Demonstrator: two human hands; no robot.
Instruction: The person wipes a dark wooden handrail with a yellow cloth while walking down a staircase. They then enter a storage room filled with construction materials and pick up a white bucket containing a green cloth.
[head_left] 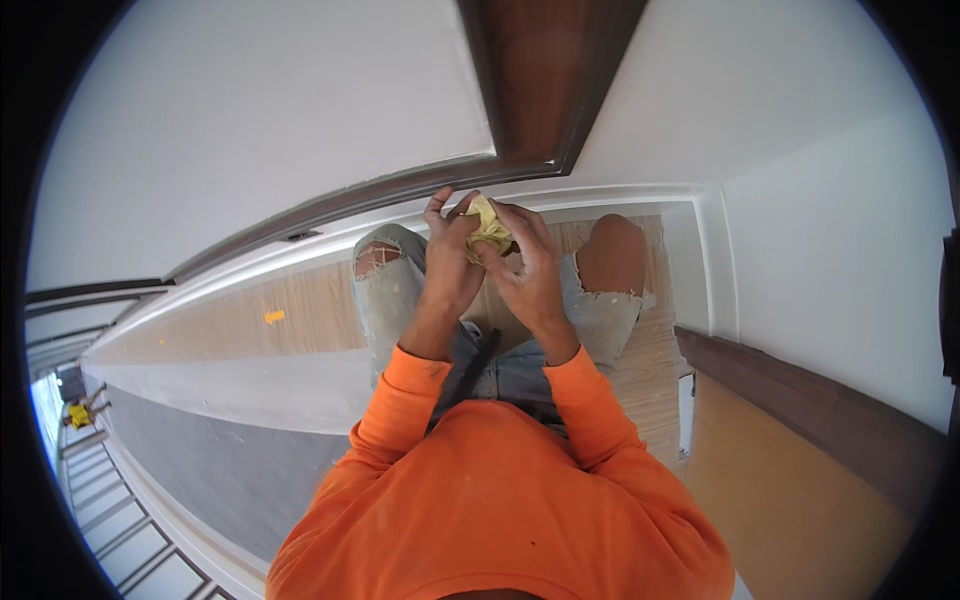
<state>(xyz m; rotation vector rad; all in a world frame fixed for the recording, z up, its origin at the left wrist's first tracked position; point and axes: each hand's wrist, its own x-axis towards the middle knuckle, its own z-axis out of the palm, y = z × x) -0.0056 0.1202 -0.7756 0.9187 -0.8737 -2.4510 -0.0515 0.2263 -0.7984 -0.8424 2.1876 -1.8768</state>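
Observation:
Both my hands meet in front of me above my knees, holding a crumpled pale-yellow wad [490, 228] that looks like cloth or paper. My left hand [450, 262] wraps the wad from the left, fingers curled over its top. From the right, my right hand [528, 270] pinches it, thumb and fingertips pressed into the folds. Most of the wad is hidden by my fingers. I wear an orange long-sleeved top and torn light jeans, and I am crouched or kneeling on a wood-look floor [300, 310].
A white wall with a dark brown door frame [520, 100] stands right ahead. A white baseboard [620, 195] runs along the floor. At the right is another dark-trimmed panel [800, 400]. A long corridor stretches off to the left, with a small yellow scrap [274, 316] on the floor.

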